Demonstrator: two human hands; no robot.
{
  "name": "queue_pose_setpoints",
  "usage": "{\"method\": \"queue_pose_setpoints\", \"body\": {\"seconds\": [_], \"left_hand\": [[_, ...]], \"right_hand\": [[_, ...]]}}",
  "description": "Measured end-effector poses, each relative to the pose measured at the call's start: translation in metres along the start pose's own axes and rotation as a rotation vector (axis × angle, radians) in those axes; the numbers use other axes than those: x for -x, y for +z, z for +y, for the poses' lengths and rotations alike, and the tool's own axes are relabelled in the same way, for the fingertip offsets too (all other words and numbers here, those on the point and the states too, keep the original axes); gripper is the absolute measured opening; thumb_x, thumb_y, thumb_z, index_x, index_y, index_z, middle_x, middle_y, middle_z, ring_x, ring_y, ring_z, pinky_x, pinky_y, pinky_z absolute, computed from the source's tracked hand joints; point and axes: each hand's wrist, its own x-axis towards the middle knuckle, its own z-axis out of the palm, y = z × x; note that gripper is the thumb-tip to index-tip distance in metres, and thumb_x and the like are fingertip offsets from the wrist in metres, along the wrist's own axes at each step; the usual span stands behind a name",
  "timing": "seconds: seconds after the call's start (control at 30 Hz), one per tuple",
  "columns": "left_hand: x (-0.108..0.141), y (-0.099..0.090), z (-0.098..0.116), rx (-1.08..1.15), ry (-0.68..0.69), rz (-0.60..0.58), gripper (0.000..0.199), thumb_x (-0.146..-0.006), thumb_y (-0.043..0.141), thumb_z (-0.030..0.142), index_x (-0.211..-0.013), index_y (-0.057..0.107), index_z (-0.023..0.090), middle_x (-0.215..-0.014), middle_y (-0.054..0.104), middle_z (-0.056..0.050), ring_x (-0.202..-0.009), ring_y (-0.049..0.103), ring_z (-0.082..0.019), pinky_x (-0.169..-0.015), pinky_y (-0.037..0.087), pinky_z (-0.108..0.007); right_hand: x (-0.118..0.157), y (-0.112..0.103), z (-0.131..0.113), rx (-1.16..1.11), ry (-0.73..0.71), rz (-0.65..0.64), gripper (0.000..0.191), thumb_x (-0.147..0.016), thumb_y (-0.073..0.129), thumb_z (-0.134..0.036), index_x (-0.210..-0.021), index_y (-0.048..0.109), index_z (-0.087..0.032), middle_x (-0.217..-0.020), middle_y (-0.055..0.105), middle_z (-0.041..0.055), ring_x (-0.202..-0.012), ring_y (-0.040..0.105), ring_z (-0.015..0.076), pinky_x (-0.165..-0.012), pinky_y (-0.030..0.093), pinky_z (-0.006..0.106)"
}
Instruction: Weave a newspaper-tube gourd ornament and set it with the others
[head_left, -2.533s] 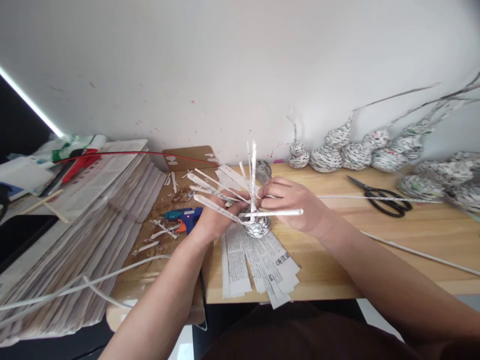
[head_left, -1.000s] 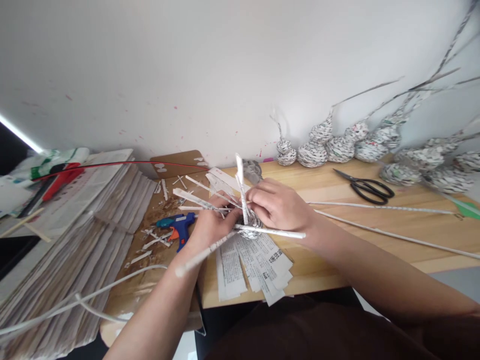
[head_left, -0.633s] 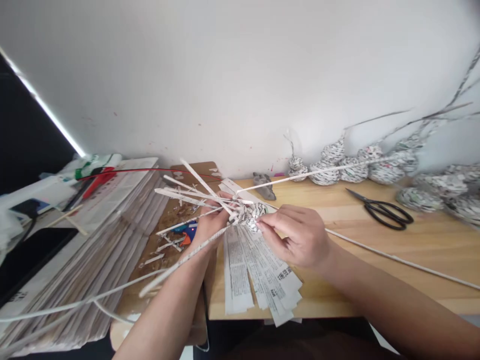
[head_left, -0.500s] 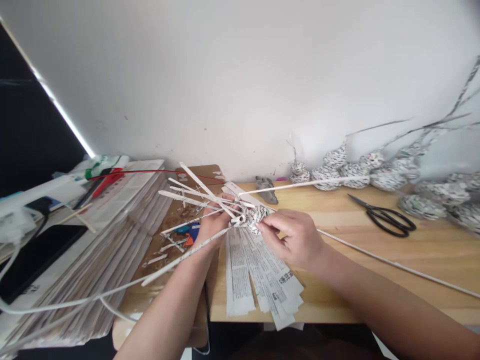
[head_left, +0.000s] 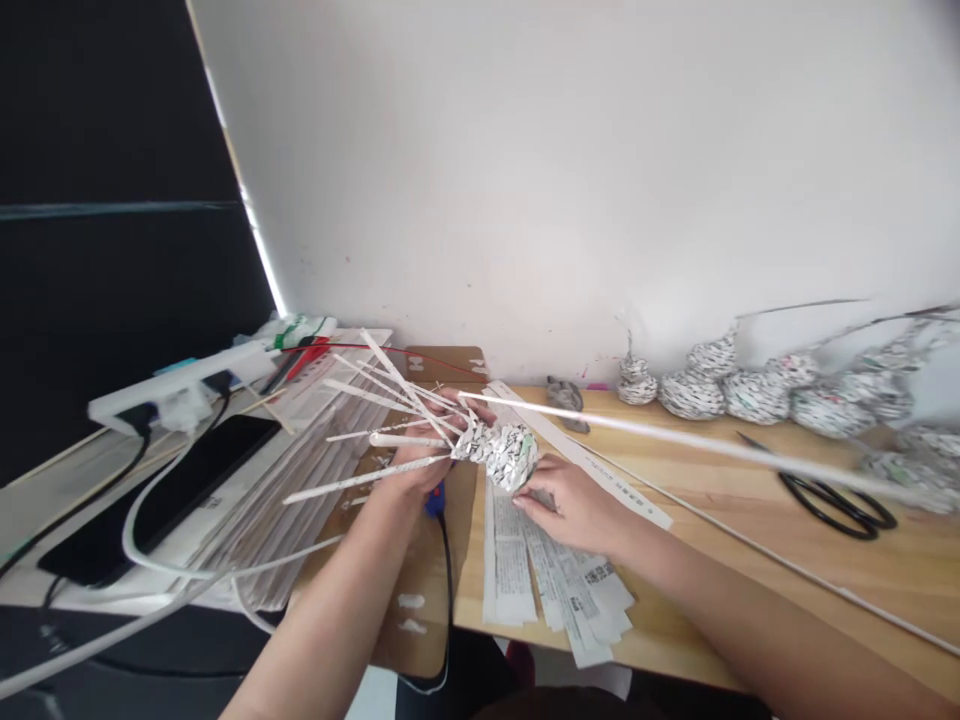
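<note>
A small gourd-shaped weave of rolled newspaper [head_left: 511,458] lies sideways between my hands above the wooden table. From its narrow end, thin paper sticks [head_left: 360,395] fan out to the left. My left hand [head_left: 420,465] is closed around the narrow end from behind, its fingers partly hidden by the weave and sticks. At the rounded end, my right hand [head_left: 566,505] grips the lower right side with thumb and fingers. One long white paper stick [head_left: 637,424] runs from the weave far to the right. Under my hands, cut newspaper strips [head_left: 555,570] spread over the table edge.
Finished woven gourds [head_left: 694,385] line the wall, with black scissors [head_left: 836,500] in front. A grey lump [head_left: 564,400] sits near the wall. At left, a newspaper stack [head_left: 322,480] carries a phone [head_left: 165,490] and a power strip [head_left: 187,380] with trailing cables.
My view has swung left, so the scene sits further right. The weave has turned, showing more of its rounded side, and the long stick now sweeps lower across the right.
</note>
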Motion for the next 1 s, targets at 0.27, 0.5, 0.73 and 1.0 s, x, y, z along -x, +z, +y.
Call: {"method": "queue_pose_setpoints", "body": {"seconds": [0.27,0.5,0.73,1.0], "left_hand": [[0.066,-0.058,0.039,-0.086,-0.138,0.073,0.031,-0.067,0.083,0.05,-0.073,0.067,0.024,-0.078,0.077,-0.007,-0.067,0.068,-0.025,-0.05,0.048,-0.035],[0.113,-0.088,0.036,-0.128,-0.149,0.116,0.034,-0.063,0.086,0.05,-0.073,0.068,0.023,-0.079,0.077,-0.008,-0.076,0.07,-0.028,-0.058,0.053,-0.036],[0.123,-0.084,0.036,-0.103,-0.15,0.125,0.034,-0.062,0.09,0.047,-0.073,0.07,0.021,-0.068,0.074,-0.007,-0.069,0.071,-0.026,-0.054,0.051,-0.033],[0.115,-0.072,0.033,-0.083,-0.163,0.099,0.035,-0.063,0.089,0.047,-0.077,0.072,0.019,-0.073,0.076,-0.011,-0.075,0.073,-0.03,-0.055,0.052,-0.034]], "right_hand": [[-0.041,0.023,-0.032,0.019,0.243,-0.167,0.019,-0.092,0.059,-0.03,-0.104,0.073,-0.023,-0.087,0.075,0.0035,-0.077,0.067,0.0186,-0.066,0.042,0.027],[-0.091,0.053,-0.061,0.056,0.411,-0.196,0.053,-0.083,0.063,-0.07,-0.074,0.07,-0.017,-0.077,0.073,0.0119,-0.078,0.07,0.0254,-0.061,0.04,0.028],[-0.108,0.07,-0.046,-0.086,0.58,-0.178,0.031,-0.072,0.08,-0.044,-0.063,0.064,-0.018,-0.075,0.073,0.014,-0.091,0.071,0.0338,-0.07,0.049,0.034],[-0.096,0.056,-0.042,-0.799,0.674,-0.138,0.014,-0.089,0.052,-0.021,-0.077,0.058,-0.018,-0.068,0.067,0.0047,-0.059,0.066,0.0145,-0.057,0.057,0.026]]}}
